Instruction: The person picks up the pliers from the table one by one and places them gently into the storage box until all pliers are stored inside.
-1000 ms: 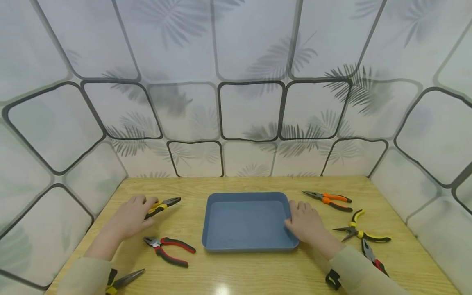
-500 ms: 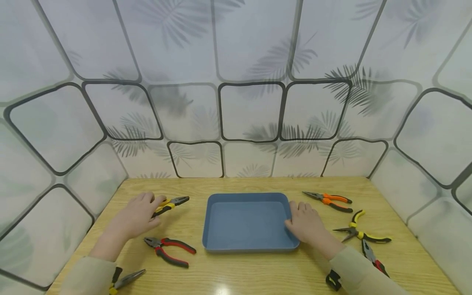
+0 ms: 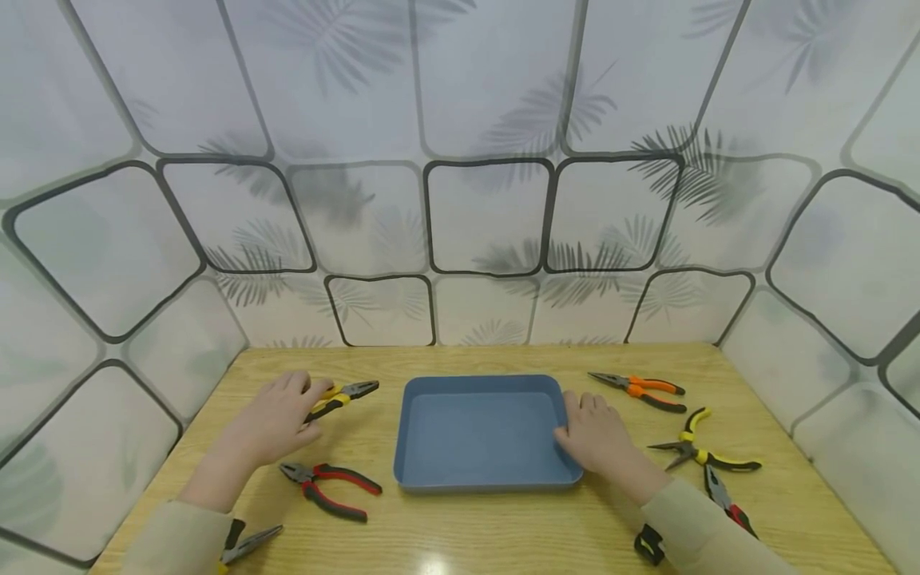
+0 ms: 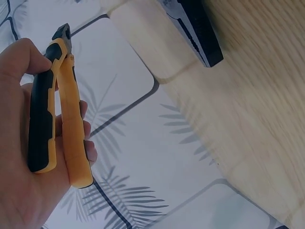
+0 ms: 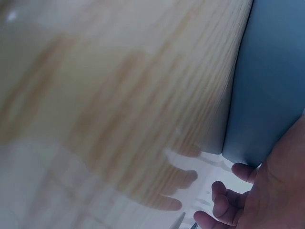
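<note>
Left hand [image 3: 276, 419] grips yellow-black pliers [image 3: 345, 395] above tabletop [image 3: 460, 527]! Right hand [image 3: 596, 435] holds blue tray [image 3: 481, 431] at right rim; red-black pliers [image 3: 309, 481] left of tray, handles spread.

The left sleeve [image 3: 180, 539] and the right sleeve [image 3: 704, 523] match: both are pale beige with a faint greenish cast, in plain, unpatterned cloth. They are long and loosely cut, each wider than the forearm inside it, with soft creases and a simple, straight-edged cuff. The cuffs end short of the wrists, so the left hand [image 3: 280, 419] and right hand [image 3: 595, 434] are bare.
</note>
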Action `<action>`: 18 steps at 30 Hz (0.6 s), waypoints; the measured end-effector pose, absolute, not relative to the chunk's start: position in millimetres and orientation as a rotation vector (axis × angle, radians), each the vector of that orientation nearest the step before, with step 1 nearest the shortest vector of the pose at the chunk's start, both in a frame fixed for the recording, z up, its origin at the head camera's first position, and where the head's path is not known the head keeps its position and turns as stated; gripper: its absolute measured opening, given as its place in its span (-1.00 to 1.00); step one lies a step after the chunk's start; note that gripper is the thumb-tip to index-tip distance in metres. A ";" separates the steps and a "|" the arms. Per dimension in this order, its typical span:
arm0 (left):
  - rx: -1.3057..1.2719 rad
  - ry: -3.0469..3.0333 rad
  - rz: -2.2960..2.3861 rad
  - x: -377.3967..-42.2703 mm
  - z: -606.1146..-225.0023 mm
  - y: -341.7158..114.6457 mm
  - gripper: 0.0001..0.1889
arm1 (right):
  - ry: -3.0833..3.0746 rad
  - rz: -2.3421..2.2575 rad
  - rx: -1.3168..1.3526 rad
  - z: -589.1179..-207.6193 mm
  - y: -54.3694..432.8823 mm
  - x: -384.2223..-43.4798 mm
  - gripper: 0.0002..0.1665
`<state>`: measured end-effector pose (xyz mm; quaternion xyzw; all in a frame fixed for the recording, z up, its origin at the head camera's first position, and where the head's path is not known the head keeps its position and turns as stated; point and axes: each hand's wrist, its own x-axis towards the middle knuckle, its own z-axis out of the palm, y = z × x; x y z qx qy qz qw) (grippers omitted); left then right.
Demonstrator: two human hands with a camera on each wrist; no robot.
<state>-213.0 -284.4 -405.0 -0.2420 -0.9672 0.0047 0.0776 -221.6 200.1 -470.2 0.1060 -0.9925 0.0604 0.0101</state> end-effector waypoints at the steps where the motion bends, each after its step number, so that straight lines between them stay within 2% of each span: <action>1: -0.730 -2.893 0.018 -212.7 -404.3 -283.3 -0.45 | -3.097 0.190 0.334 -470.1 200.1 -222.0 -0.44; 18: -0.795 -2.848 0.041 -212.0 -401.7 -262.4 -0.49 | -3.114 0.193 0.319 -471.2 200.0 -223.0 -0.38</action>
